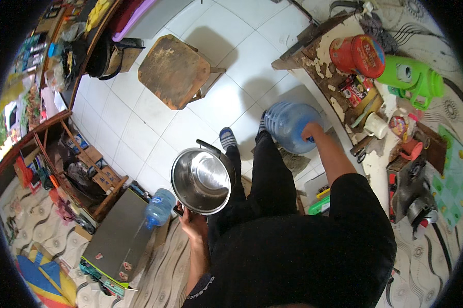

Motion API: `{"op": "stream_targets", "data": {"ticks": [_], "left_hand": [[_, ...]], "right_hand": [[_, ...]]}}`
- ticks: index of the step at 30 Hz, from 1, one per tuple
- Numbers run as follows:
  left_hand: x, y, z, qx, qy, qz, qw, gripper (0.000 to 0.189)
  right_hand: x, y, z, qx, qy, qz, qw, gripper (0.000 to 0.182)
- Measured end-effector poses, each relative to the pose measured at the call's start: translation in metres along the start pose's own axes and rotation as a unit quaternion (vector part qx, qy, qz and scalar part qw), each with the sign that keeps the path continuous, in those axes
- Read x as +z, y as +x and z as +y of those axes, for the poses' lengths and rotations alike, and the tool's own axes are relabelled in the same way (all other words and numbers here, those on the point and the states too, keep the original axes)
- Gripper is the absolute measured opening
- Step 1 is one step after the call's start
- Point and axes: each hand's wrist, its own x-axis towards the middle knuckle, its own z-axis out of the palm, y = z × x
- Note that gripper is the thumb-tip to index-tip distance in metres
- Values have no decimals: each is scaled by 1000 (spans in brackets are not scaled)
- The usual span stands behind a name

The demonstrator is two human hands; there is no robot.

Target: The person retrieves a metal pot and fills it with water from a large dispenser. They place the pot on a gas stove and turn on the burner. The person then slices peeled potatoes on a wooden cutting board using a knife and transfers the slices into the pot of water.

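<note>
A deep stainless-steel pot (183, 188) hangs in front of my legs, tilted so that its shiny inside faces up. My left hand (193, 223) grips one of its dark side handles; the opposite handle points away from me. To the right stands or leans a large blue plastic water jug (285, 121) with a ribbed body. My right hand (311, 131) is closed around its neck end, and the fingers partly hide the blue cap. What the jug's base rests on cannot be told.
A worn wooden stool (173, 71) stands on the white tiled floor (146, 142). At right, a peeling table (354, 127) carries a red tub (356, 56), a green jug (410, 79), a white mug (376, 125) and a stove (408, 188). A smaller water bottle (160, 208) lies on a grey cabinet (116, 235).
</note>
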Motion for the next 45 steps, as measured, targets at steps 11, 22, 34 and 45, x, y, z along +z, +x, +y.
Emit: {"op": "stream_targets", "data": {"ticks": [11, 22, 34, 45], "left_hand": [[-61, 63, 72, 84, -125, -38, 988, 57], [-105, 166, 175, 146, -156, -24, 977, 52], [-119, 120, 161, 190, -256, 169, 933, 64], [-20, 69, 100, 207, -391, 322, 837, 46]], "right_hand": [[-46, -273, -111, 19, -50, 249, 967, 36], [-178, -475, -276, 51, -210, 400, 891, 37], [-352, -476, -436, -32, -382, 382, 841, 39], [-415, -445, -460, -560, -133, 420, 702, 63]]}}
